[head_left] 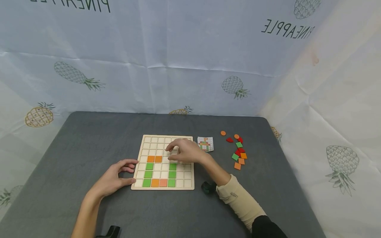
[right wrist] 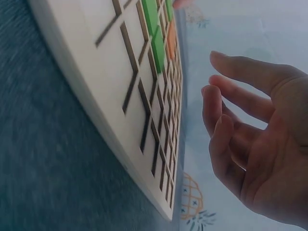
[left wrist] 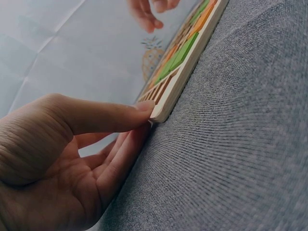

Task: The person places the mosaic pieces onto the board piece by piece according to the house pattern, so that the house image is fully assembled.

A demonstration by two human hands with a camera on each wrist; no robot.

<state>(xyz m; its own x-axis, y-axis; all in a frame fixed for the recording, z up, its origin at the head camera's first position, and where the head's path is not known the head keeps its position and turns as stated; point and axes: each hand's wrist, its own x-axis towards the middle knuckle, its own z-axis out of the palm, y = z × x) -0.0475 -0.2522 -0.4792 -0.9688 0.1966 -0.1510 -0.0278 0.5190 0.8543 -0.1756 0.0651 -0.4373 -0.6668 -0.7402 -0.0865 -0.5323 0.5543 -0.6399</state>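
Observation:
A wooden grid board (head_left: 185, 185) lies on the grey table, with green square tiles (head_left: 148, 174) in two columns and orange square tiles (head_left: 150, 159) in some cells. My left hand (head_left: 111, 178) touches the board's left edge. In the left wrist view its thumb (left wrist: 115, 115) rests at a board corner. Above the board's upper middle hovers my right hand (head_left: 187, 151), fingers bent loosely. The right wrist view shows nothing between its thumb and fingers (right wrist: 226, 144), apart from the board. Cells beneath this hand are hidden in the head view.
A small pattern card (head_left: 209, 144) lies just right of the board. Farther right are loose pieces: orange discs (head_left: 223, 133), red pieces (head_left: 230, 140), green squares (head_left: 235, 157) and orange squares (head_left: 237, 166). A dark round object (head_left: 208, 187) sits by the right wrist. Pineapple-print cloth (head_left: 184, 49) hangs behind.

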